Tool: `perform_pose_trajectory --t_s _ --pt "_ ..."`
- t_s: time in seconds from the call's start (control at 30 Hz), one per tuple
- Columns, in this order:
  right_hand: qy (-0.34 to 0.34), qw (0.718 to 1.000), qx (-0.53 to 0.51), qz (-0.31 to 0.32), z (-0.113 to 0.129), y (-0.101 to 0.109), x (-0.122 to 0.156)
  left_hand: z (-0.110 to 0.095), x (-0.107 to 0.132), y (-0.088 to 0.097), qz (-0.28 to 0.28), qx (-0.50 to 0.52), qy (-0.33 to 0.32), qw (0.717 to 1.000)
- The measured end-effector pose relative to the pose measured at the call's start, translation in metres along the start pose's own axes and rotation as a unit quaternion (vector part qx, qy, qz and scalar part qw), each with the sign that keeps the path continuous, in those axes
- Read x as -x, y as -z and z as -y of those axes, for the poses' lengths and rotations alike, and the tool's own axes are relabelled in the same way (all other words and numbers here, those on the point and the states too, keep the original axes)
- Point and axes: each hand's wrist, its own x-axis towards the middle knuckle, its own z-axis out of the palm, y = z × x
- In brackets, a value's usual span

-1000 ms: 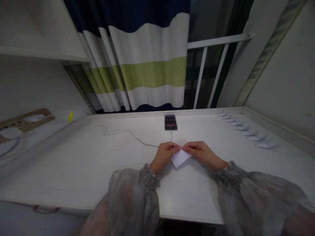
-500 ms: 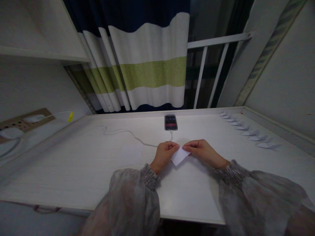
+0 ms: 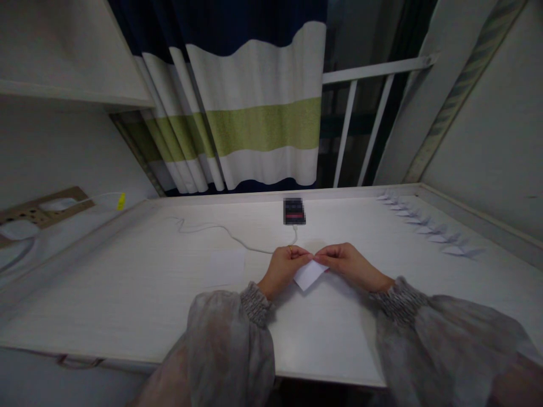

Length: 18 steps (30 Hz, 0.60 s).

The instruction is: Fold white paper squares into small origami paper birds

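A small folded piece of white paper (image 3: 310, 276) is held just above the white desk (image 3: 322, 339), one corner pointing down toward me. My left hand (image 3: 286, 267) pinches its top edge between thumb and fingers; a ring shows on that hand. From the other side my right hand (image 3: 345, 263) pinches the same edge, the fingertips of both hands nearly meeting. The fingers cover the paper's upper part, so its folds there are hidden. Left of my left hand, white paper (image 3: 224, 267) lies flat on the desk.
Several folded white paper figures (image 3: 428, 229) stand in a row at the right. A blurred dark device (image 3: 294, 211) sits at the back, a white cable (image 3: 224, 228) running left from it. A power strip (image 3: 46, 212) is at the left wall, a striped curtain (image 3: 263, 124) behind.
Both hands have come slightly lower and closer together along the paper's top edge. The paper has shifted a little downward with them.
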Motion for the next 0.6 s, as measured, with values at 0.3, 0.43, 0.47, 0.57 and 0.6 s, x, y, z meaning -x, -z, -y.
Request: perform_pose_trajectory --t_s 0.3,0.43,0.47,0.57,0.6 --pt "0.01 1.0 0.01 0.004 -0.011 0.002 -0.005 -0.001 0.001 0.0 -0.029 -0.01 -0.006 1.0" --pt "0.013 1.0 0.01 0.005 -0.009 0.002 -0.005 -0.001 0.001 -0.001 -0.026 0.0 -0.006 1.0" --pt "0.013 1.0 0.009 0.008 -0.009 0.003 -0.005 0.0 0.001 -0.001 -0.024 0.001 -0.007 1.0" --pt "0.005 1.0 0.007 0.01 -0.007 0.003 -0.005 0.002 0.0 0.0 -0.021 0.002 -0.008 1.0" --pt "0.003 1.0 0.007 0.01 -0.006 0.004 -0.005 0.003 -0.001 0.0 -0.022 0.002 -0.008 1.0"
